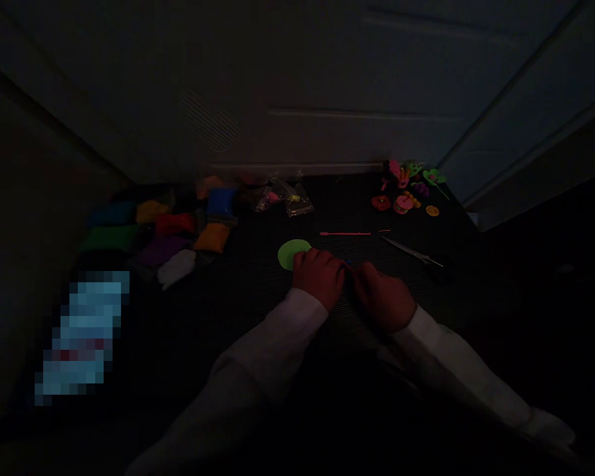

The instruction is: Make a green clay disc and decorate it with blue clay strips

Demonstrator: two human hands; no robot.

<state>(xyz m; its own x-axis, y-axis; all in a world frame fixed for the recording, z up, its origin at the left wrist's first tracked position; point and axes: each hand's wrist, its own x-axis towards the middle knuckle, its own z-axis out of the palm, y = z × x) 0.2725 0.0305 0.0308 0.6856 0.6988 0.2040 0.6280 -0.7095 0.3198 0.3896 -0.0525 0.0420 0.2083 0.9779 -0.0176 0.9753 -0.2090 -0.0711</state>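
Observation:
In the dim light my left hand rests by a flat, light green disc, its fingers curled and covering the disc's right edge. My right hand is just to the right, with fingers closed and pointing toward the left. Between the fingertips of both hands shows a tiny blue bit, along with a thin reddish edge. What either hand grips is mostly hidden. Beyond the hands lies a slim pink stick tool. Scissors with open blades lie to the right, their handles in shadow.
Bags of coloured clay, among them a blue bag and an orange bag, crowd the left. Clear packets lie at the back. Small clay flowers, including a green flower, stand back right. A bright pixelated screen is at left.

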